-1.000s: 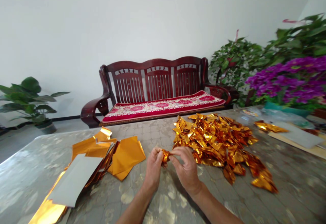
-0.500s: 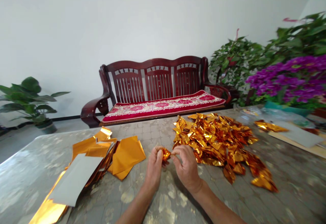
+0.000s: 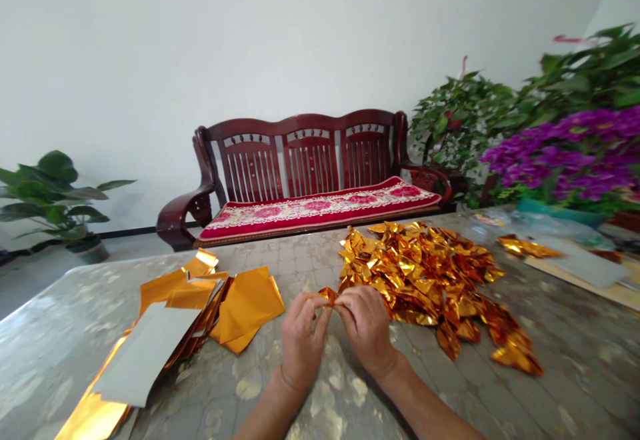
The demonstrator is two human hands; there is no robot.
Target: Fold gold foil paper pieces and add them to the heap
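The left fingers (image 3: pixel 314 307) and right fingers (image 3: pixel 345 300) were curled closely inward, nearly meeting, and pinched a small folded piece of gold foil (image 3: pixel 327 295) from both sides. The piece sat between the left hand (image 3: pixel 303 345) and the right hand (image 3: pixel 367 333), with one gold corner showing above the fingertips. Just beyond the right hand lay a large heap of folded gold foil pieces (image 3: pixel 425 273), spreading toward the right across a table (image 3: pixel 65 307) with a mottled, shiny top. Left of the hands were flat orange-gold foil sheets (image 3: pixel 247 307) beside a stack with a pale grey sheet (image 3: pixel 145 353) on it. More gold foil (image 3: pixel 527 248) lay at the far right on a grey sheet (image 3: pixel 580 261). Beyond the table stood a dark red wooden bench (image 3: pixel 310 153) with a red patterned cushion (image 3: pixel 315 210), purple flowers (image 3: pixel 565 160), and a leafy potted plant (image 3: pixel 50 200).
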